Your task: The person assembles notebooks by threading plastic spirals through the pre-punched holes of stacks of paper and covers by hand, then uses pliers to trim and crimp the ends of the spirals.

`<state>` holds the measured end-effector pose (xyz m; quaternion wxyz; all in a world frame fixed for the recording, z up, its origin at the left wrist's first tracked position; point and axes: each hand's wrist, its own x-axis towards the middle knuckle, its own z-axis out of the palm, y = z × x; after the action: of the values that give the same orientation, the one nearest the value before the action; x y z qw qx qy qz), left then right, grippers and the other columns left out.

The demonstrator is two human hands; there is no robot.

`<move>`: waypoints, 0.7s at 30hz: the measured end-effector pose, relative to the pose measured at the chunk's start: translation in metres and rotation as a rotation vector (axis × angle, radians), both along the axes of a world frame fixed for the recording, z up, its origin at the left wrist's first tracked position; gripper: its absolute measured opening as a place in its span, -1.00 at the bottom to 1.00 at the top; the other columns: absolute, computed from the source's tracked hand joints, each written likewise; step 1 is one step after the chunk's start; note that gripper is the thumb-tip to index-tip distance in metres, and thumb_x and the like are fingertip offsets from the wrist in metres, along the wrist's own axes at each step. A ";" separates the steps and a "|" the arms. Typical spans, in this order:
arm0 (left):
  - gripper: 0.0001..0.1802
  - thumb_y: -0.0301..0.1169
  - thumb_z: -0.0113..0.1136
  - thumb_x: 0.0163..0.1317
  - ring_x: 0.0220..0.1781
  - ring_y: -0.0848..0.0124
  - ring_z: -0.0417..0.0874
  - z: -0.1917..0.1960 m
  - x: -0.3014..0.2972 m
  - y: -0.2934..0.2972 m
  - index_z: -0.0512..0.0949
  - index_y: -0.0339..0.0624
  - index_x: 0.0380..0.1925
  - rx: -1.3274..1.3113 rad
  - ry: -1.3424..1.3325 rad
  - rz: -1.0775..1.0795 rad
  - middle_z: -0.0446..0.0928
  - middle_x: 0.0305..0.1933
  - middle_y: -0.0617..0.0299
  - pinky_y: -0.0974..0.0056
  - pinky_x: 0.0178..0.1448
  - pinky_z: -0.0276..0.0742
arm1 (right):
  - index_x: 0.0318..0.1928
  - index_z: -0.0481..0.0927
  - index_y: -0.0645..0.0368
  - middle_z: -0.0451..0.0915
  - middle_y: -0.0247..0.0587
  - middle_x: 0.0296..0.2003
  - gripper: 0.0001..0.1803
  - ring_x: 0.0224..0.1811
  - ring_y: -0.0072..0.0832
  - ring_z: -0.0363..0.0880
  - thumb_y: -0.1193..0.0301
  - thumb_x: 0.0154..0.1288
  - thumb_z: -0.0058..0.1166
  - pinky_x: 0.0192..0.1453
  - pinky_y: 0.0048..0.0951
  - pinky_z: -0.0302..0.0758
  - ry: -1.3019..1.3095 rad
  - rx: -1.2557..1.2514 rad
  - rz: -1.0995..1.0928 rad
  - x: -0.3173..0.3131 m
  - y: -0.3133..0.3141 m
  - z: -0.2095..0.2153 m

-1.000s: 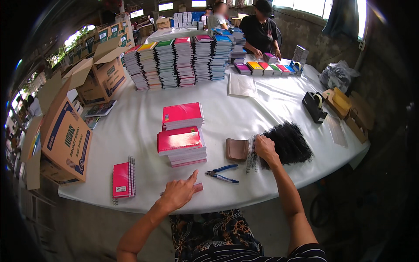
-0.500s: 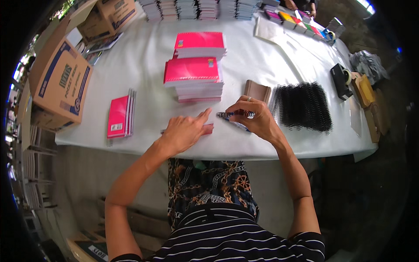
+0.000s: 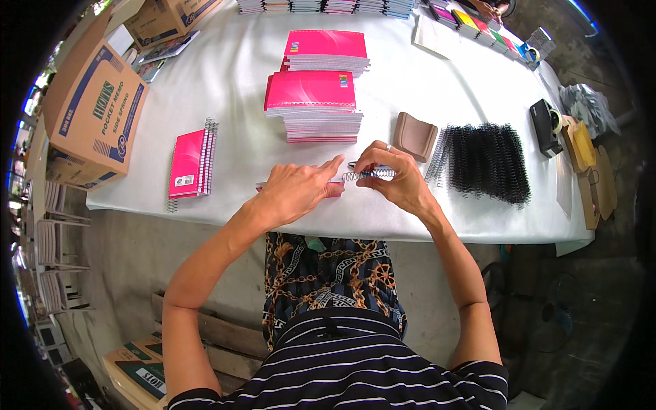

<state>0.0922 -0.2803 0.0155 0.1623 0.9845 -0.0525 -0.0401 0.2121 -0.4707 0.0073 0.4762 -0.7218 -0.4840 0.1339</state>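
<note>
My left hand (image 3: 292,193) lies over a small pink-covered notebook (image 3: 334,189) near the table's front edge, its index finger stretched toward the right and its thumb on the cover. Most of that notebook is hidden beneath the hand. My right hand (image 3: 400,179) pinches a wire spiral coil (image 3: 352,176), whose free end points at the notebook's right end. Within the same hand is a slim tool with a blue part (image 3: 385,170), mostly covered by fingers. Whether the coil's tip enters the notebook's holes I cannot tell.
Pink notebook stacks (image 3: 321,126) stand ahead. Coil-bound pink notebooks (image 3: 189,160) lie left, beside a cardboard box (image 3: 96,113). On the right are a brown curved block (image 3: 414,135), a heap of black coils (image 3: 484,164) and a tape dispenser (image 3: 544,128). Another person's hands (image 3: 486,9) show far right.
My right hand's coil now shows more of its loops, stretched toward the notebook. The whole view has shifted slightly. My left hand stays on the notebook.
</note>
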 end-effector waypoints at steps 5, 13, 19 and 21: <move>-0.33 -0.21 0.09 0.35 -0.33 -0.01 0.69 0.000 0.001 0.002 0.16 0.06 0.44 0.032 0.029 -0.007 0.67 -0.26 -0.03 -0.05 -0.22 0.59 | -0.28 0.59 0.23 0.59 -0.31 -0.28 -0.75 -0.19 -0.46 0.57 0.65 -0.01 0.35 -0.09 -0.38 0.55 0.014 0.015 -0.046 -0.004 0.003 -0.003; -0.32 -0.24 0.10 0.35 -0.33 0.00 0.70 -0.002 0.001 0.003 0.15 0.04 0.44 0.016 0.022 -0.010 0.68 -0.28 -0.01 -0.04 -0.20 0.60 | -0.25 0.57 0.25 0.55 -0.26 -0.25 -0.75 -0.17 -0.39 0.55 0.67 0.03 0.30 -0.11 -0.36 0.57 -0.031 0.000 -0.019 -0.005 0.001 -0.003; -0.33 -0.21 0.09 0.35 -0.32 -0.01 0.69 0.003 0.001 0.001 0.17 0.04 0.43 0.010 0.045 -0.011 0.67 -0.28 -0.02 -0.04 -0.20 0.59 | -0.24 0.57 0.24 0.54 -0.27 -0.24 -0.75 -0.13 -0.33 0.53 0.68 0.04 0.29 -0.11 -0.34 0.57 -0.064 0.026 0.040 -0.003 0.002 -0.004; -0.34 -0.19 0.09 0.35 -0.32 -0.02 0.69 0.005 0.002 0.001 0.18 0.04 0.43 0.008 0.066 -0.005 0.67 -0.29 -0.03 -0.05 -0.21 0.58 | -0.25 0.57 0.24 0.55 -0.27 -0.23 -0.77 -0.13 -0.32 0.53 0.67 0.06 0.28 -0.12 -0.33 0.56 -0.070 0.031 0.061 -0.002 0.000 -0.002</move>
<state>0.0945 -0.2792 0.0207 0.1599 0.9832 -0.0495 -0.0733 0.2103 -0.4712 0.0058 0.4658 -0.7033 -0.5244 0.1153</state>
